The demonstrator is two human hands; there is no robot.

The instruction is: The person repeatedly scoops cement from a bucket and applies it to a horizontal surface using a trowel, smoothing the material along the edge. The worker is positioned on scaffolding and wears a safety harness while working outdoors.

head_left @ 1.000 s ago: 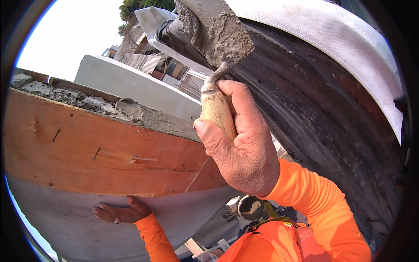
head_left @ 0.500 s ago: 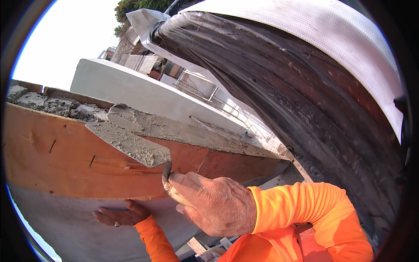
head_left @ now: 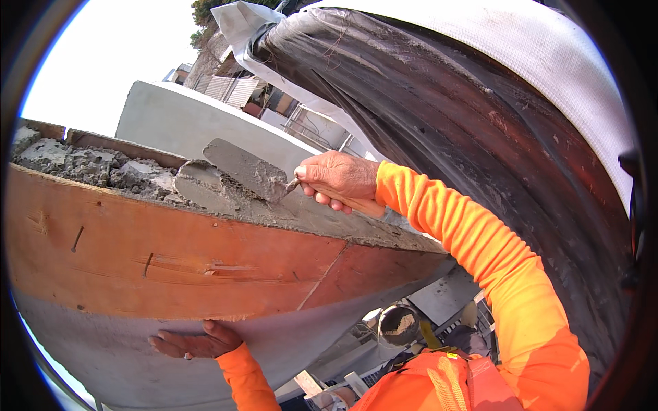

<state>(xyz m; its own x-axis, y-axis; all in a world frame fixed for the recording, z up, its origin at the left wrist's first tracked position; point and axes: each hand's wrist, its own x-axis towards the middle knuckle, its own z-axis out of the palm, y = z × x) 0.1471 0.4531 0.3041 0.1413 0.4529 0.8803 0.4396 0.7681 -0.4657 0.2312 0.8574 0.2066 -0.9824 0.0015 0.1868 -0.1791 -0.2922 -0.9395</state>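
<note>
My right hand point(head_left: 336, 179) grips the wooden handle of a pointed trowel point(head_left: 243, 168), whose grey, mortar-smeared blade rests at the wet mortar point(head_left: 267, 222) along the top of the wall. Rough, lumpy cement point(head_left: 96, 164) fills the top further left, behind an orange board point(head_left: 116, 246) with nails in its face. Below that board, my left hand point(head_left: 195, 342) lies with fingers spread against a smooth grey surface point(head_left: 137, 370), holding nothing.
A dark plastic sheet and white mesh cover point(head_left: 534, 75) rise along the right. A pale parapet point(head_left: 178, 120) stands beyond, with rooftops point(head_left: 226, 89) and trees behind. A bucket point(head_left: 397, 323), planks and metal slats lie far below, beside my orange-clad body.
The trowel has swung down from being held high, past the board's face, and onto the top mortar. My right arm now reaches forward. My left hand stays on the grey surface, slightly shifted rightward.
</note>
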